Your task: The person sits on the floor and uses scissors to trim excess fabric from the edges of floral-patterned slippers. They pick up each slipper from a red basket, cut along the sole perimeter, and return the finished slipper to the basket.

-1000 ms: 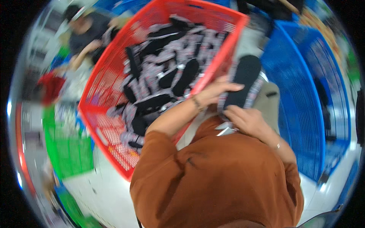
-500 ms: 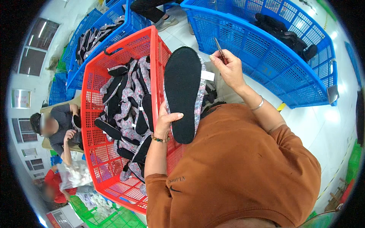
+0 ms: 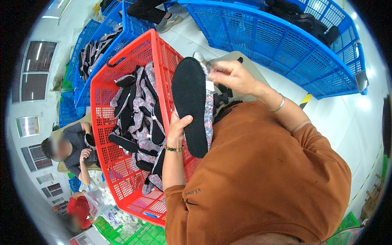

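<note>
While left hand (image 3: 178,130) grips the black-soled slipper (image 3: 190,104), right hand (image 3: 229,76) pinches its top edge

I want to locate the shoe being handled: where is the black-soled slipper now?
In the head view the black-soled slipper is upright at centre, between the left hand below and the right hand at its top, beside the red basket.

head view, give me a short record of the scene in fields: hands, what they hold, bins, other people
left hand: left hand grips the long black fabric slipper with patterned upper near its lower end, sole facing the camera
right hand: right hand pinches at the slipper's top edge
red bin: red plastic mesh crate beside the hands, filled with more black slippers
blue bins: blue plastic mesh crates behind
others: seated person in grey at lower left
</note>
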Available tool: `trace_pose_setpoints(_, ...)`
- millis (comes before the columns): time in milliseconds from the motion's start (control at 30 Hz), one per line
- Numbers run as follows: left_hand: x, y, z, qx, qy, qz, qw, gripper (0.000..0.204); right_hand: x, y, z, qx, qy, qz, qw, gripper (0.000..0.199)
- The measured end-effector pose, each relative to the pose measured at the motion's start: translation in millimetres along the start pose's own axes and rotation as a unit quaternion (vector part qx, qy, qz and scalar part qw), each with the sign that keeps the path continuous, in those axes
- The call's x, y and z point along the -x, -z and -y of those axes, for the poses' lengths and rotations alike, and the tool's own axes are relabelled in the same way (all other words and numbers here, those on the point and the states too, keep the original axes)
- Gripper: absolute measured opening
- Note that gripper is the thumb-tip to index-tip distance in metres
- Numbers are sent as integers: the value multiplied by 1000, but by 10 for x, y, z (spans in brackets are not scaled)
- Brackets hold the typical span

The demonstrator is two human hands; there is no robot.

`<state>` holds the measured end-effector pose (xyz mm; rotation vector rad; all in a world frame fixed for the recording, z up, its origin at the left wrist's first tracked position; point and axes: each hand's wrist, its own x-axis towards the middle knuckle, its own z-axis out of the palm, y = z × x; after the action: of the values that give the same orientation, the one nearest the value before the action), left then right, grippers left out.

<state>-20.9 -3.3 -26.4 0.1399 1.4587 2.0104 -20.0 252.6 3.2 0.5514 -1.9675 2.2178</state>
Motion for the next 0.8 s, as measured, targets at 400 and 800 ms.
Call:
trace_pose_setpoints(400,83,-107,-52,77,-4,24,997,70,258,217,85,385,87,-98,914,25)
trace_pose_setpoints(800,27,9,19,27,-25,29,999,71,273,103,177,460,98,-76,879,39)
